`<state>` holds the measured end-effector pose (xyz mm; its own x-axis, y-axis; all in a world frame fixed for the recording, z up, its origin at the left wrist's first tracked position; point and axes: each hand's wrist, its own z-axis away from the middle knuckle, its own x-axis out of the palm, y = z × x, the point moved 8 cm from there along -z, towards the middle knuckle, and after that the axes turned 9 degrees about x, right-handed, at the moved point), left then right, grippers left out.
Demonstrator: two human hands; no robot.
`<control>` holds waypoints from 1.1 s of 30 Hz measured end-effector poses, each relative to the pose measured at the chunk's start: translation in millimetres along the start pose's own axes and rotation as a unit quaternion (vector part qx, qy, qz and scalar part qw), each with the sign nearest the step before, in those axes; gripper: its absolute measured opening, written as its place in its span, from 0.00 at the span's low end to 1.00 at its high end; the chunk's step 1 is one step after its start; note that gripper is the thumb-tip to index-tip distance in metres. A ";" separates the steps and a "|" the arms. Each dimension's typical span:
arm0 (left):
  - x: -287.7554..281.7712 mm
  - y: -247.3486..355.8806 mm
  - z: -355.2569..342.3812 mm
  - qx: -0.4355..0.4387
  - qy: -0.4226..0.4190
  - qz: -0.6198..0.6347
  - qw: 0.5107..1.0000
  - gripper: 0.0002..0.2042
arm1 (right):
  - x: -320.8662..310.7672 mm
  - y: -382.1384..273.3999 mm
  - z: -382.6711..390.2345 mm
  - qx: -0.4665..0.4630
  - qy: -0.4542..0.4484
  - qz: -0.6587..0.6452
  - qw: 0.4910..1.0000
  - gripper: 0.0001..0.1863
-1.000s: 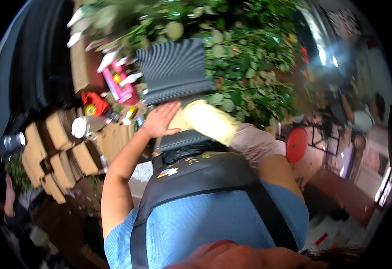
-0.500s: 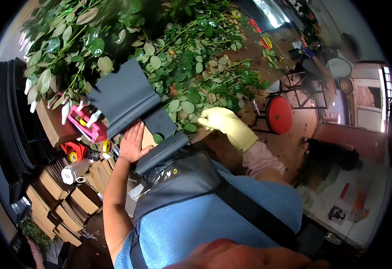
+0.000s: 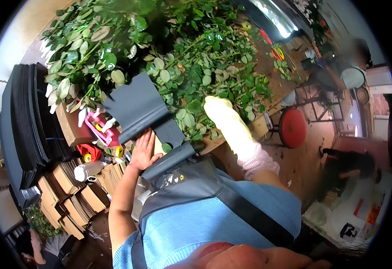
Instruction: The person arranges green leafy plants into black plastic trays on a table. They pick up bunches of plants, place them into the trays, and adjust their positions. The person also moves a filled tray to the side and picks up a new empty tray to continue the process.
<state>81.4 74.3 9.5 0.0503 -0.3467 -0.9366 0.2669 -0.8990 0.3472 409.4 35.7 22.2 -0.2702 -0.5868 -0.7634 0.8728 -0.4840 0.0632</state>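
My bare left hand lies flat, fingers stretched out, on a folded dark grey corrugated sheet. Beneath its palm and fingers shows a tan piece of cardboard. A single green leaf rests beside that cardboard. On my right hand is a pale yellow rubber glove, its fingers curled in at the edge of the leafy stems. Whatever those fingers hold, if anything, is hidden.
Leafy stems cover the far table. At left stand dark folded sheets, cardboard stacks, a white bottle and a pink plastic tool. A red stool stands right. Other people are at the far right and lower left.
My gloved right hand has moved slightly farther over the leaves, its forearm more upright. My left hand stays on the sheet. The whole view has shifted a little.
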 end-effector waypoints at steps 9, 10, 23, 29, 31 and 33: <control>-32.3 12.0 10.7 -0.107 0.076 0.075 0.988 0.37 | -36.4 -31.8 18.4 -0.104 0.194 0.033 0.975 0.28; -32.8 11.9 0.5 -0.092 0.078 0.081 0.989 0.37 | -61.5 -24.1 35.5 -0.121 0.254 -0.046 0.959 0.25; -27.1 6.4 7.6 -0.162 0.076 0.265 0.947 0.27 | -216.8 -84.7 2.3 -0.346 0.394 -0.215 0.824 0.21; -11.3 3.6 14.0 -0.207 0.071 0.342 0.914 0.29 | -143.5 -87.6 -78.7 -0.096 0.135 0.033 0.986 0.25; -10.8 4.1 12.5 -0.203 0.094 0.356 0.907 0.29 | -123.5 -67.7 -85.7 -0.134 0.121 -0.027 0.983 0.21; -7.7 3.8 15.2 -0.202 0.093 0.353 0.909 0.29 | -148.6 -61.6 -61.5 -0.156 0.068 -0.114 0.979 0.18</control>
<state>67.4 69.5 18.7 0.4980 -0.7137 -0.4925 0.4341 -0.2865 0.8541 420.8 192.7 92.2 -0.4351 -0.3845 -0.8142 0.8830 -0.3590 -0.3023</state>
